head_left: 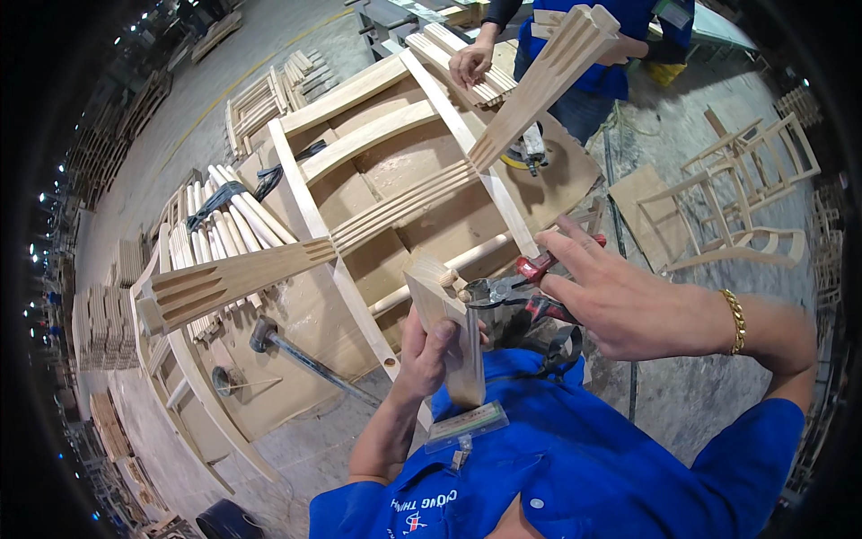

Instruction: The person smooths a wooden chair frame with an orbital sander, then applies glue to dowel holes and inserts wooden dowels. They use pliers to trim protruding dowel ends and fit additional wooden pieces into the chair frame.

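Note:
My left hand (pixel 426 352) is closed round a short, flat piece of pale wood (pixel 465 361), held upright in front of my chest. Two small wooden dowels (pixel 448 278) stick out of its upper end. In my right hand (pixel 620 301) is a pair of pliers (pixel 508 291) with red handles. Their dark jaws are at one of the dowels; whether they grip it I cannot tell. Just beyond, a pale wooden chair frame (pixel 310 190) with curved rails and slats lies on the brown work surface (pixel 382 175).
A mallet (pixel 266 334) and a small dark cup (pixel 222 381) with a stick lie at the left. Bundled round wooden rods (pixel 241 216) stand beyond them. A co-worker's hand (pixel 472 66) rests near stacked slats (pixel 440 45). Chair frames (pixel 741 211) stand on the right.

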`<state>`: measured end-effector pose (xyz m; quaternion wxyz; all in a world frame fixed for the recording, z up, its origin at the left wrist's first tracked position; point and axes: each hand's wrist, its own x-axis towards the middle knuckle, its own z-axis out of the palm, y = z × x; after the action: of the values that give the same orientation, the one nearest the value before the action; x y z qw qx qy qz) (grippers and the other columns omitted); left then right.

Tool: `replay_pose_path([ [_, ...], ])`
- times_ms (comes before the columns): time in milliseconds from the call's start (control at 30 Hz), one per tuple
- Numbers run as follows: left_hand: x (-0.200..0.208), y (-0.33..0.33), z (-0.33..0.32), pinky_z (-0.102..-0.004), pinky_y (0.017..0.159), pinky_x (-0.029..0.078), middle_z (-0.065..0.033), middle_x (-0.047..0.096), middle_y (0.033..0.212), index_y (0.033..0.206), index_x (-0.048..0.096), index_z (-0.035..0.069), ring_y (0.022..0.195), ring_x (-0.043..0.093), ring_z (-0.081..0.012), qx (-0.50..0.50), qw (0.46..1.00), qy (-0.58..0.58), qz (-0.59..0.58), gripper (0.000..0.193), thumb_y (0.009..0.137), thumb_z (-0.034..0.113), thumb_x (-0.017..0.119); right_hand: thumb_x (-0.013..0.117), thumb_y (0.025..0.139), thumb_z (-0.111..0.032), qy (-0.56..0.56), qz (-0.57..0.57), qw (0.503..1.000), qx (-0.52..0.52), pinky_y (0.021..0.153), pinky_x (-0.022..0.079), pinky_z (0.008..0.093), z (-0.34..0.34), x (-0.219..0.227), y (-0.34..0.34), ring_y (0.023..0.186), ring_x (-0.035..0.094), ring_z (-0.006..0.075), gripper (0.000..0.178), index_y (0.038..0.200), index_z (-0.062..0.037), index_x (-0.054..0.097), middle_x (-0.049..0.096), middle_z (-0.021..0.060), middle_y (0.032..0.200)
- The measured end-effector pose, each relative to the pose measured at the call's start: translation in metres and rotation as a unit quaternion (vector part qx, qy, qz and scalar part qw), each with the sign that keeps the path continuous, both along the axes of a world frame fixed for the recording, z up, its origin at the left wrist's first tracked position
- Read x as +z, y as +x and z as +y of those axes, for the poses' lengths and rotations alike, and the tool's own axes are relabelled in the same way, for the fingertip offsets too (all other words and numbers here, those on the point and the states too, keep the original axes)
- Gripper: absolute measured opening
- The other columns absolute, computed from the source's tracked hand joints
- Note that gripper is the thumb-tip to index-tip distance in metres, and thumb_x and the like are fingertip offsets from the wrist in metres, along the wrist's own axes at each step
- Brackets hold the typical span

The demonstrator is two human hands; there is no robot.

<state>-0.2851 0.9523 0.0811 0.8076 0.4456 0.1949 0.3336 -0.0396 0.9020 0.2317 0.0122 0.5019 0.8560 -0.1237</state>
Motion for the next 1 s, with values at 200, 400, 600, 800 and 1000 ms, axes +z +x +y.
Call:
replay_pose_path([
  [200, -0.004, 0.0, -0.005, -0.0365, 0.075, 0.055, -0.0169, 0.062, 0.097, 0.13, 0.034, -0.001, 0.083, 0.065, -0.0241, -0.009, 1.0, 0.006, 0.012, 0.058, 0.095, 0.04, 0.054, 0.063, 0.065, 0.002, -0.036, -0.001, 0.999, -0.022, 0.078, 0.042, 0.0468, -0.004, -0.004, -0.003, 0.107, 0.047, 0.0362, 0.025, 0.089, 0.005, 0.055, 0.043, 0.0235, 0.111],
  [400, -0.009, -0.004, -0.005, -0.0363, 0.075, 0.054, -0.0171, 0.062, 0.097, 0.132, 0.032, -0.001, 0.083, 0.065, -0.0241, -0.019, 1.0, 0.024, 0.005, 0.062, 0.094, 0.041, 0.055, 0.066, 0.063, -0.008, 0.005, 0.014, 1.0, -0.006, 0.086, 0.035, 0.0442, -0.003, -0.024, -0.005, 0.102, 0.048, 0.0318, 0.013, 0.073, -0.0004, 0.064, 0.047, 0.0204, 0.101],
  [600, -0.01, -0.005, -0.009, -0.0374, 0.075, 0.054, -0.0185, 0.062, 0.098, 0.13, 0.033, -0.002, 0.084, 0.065, -0.0256, -0.003, 0.999, 0.041, -0.026, 0.06, 0.094, 0.041, 0.055, 0.069, 0.063, -0.015, 0.023, 0.127, 0.992, -0.01, 0.085, 0.035, 0.0434, -0.01, -0.05, -0.002, 0.103, 0.048, 0.033, 0.018, 0.075, -0.0031, 0.067, 0.048, 0.02, 0.105],
  [800, -0.019, -0.007, -0.011, -0.039, 0.074, 0.056, -0.0202, 0.063, 0.097, 0.127, 0.036, -0.001, 0.083, 0.066, -0.028, 0.059, 0.997, -0.009, -0.046, 0.059, 0.095, 0.045, 0.052, 0.065, 0.064, -0.004, 0.03, 0.3, 0.945, -0.126, 0.091, 0.036, 0.0413, -0.016, -0.089, -0.04, 0.104, 0.049, 0.0273, 0.017, 0.081, -0.0031, 0.067, 0.049, 0.0164, 0.108],
  [1000, -0.027, -0.023, -0.007, -0.0409, 0.066, 0.057, -0.022, 0.064, 0.091, 0.118, 0.043, 0.0, 0.079, 0.068, -0.0332, 0.135, 0.99, -0.017, -0.024, 0.059, 0.096, 0.055, 0.042, 0.051, 0.065, 0.011, 0.062, 0.497, 0.797, -0.337, 0.099, 0.038, 0.0389, -0.02, -0.092, -0.034, 0.105, 0.052, 0.0266, 0.027, 0.083, -0.0006, 0.067, 0.054, 0.011, 0.103],
])
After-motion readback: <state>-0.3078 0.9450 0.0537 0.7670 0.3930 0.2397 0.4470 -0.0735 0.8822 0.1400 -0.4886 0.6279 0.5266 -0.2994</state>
